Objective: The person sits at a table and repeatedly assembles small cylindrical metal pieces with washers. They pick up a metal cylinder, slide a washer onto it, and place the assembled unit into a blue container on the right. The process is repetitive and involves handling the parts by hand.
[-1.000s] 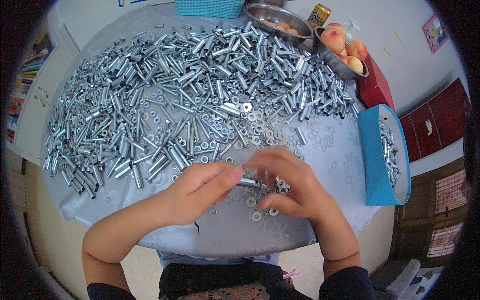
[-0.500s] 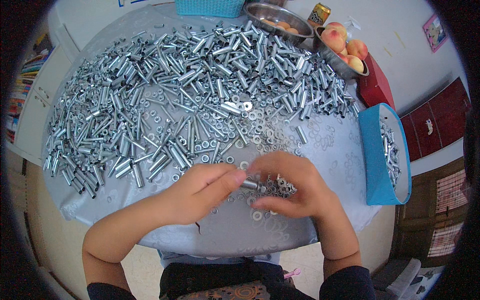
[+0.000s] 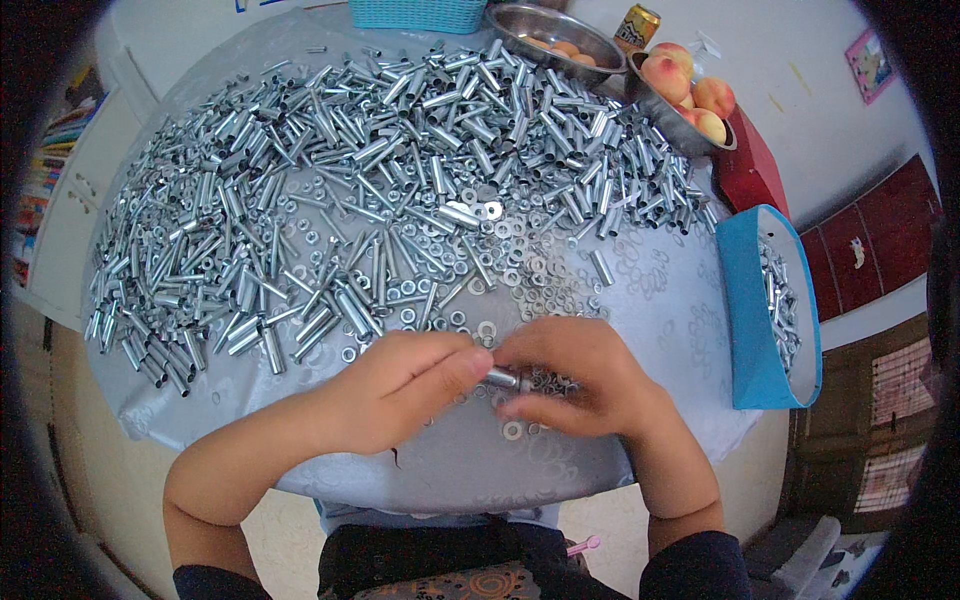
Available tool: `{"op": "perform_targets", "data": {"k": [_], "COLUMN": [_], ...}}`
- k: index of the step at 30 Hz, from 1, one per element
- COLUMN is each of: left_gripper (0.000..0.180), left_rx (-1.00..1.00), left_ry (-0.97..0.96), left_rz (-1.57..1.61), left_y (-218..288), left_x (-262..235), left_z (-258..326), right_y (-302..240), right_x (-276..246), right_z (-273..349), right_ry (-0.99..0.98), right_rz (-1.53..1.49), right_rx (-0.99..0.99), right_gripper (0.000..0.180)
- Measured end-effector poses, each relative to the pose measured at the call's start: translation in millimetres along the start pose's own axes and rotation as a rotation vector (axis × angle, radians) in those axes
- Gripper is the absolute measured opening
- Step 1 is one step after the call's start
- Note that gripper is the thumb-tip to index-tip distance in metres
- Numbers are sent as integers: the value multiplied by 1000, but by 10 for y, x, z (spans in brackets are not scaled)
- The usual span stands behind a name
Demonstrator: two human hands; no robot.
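My left hand (image 3: 420, 385) is closed around a shiny metal sleeve anchor (image 3: 502, 377), its thumb along the top and the end pointing right. Close by that end, my right hand (image 3: 585, 380) is curved with thumb and fingers apart, slightly blurred. Its fingertips come up next to my left thumb, and I cannot tell whether they touch the anchor. Loose flat washers (image 3: 513, 430) lie beneath and in front of the right hand. Beyond both hands spreads a large heap of metal sleeves and bolts (image 3: 400, 130), with nuts and more washers at its near side.
A blue open box (image 3: 745, 310) with metal parts stands at the right edge of the round, cloth-covered table (image 3: 420, 475). At the back are a steel bowl (image 3: 610, 62), a metal dish of peaches (image 3: 690, 135), a drink can (image 3: 637, 27), a red box (image 3: 755, 165) and a turquoise basket (image 3: 418, 14).
My right hand has shifted slightly, its fingers and thumb drawing in nearer the anchor's end. My left hand keeps its grip in nearly the same spot.
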State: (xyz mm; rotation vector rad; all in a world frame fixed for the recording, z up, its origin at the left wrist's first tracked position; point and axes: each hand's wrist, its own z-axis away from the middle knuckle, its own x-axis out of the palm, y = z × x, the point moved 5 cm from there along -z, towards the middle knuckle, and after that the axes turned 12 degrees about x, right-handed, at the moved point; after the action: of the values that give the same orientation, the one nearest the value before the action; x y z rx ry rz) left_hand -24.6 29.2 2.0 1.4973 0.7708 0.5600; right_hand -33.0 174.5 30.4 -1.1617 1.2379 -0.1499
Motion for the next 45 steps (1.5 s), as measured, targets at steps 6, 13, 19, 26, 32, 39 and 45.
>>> {"op": "perform_targets", "data": {"k": [6,13,19,26,32,39,45], "left_gripper": [30,25,23,19,19,19,20], "left_rx": [78,156,190,366,293,489,639], "left_ry": [2,26,26,48,92,98,42], "left_rz": [-50,-226,-340,-515,-366,-564,-624], "left_y": [30,61,103,126,126,132,198], "left_x": [-5,-10,-31,-10,-42,4,23], "left_z": [-15,-9,-13,-1,-2,6,23], "right_y": [-19,58,-30,112,-44,8,-18], "right_x": [25,49,29,136,53,67,96], "right_z": [-10,27,-19,45,-21,-2,19], "right_ry": [-32,-105,94,-278,120,-42,-166], "right_rz": [-87,55,30,-290,108,69,-98], "right_rx": [72,119,129,364,3,17,121], "right_gripper": [22,20,24,23,23,23,30]}}
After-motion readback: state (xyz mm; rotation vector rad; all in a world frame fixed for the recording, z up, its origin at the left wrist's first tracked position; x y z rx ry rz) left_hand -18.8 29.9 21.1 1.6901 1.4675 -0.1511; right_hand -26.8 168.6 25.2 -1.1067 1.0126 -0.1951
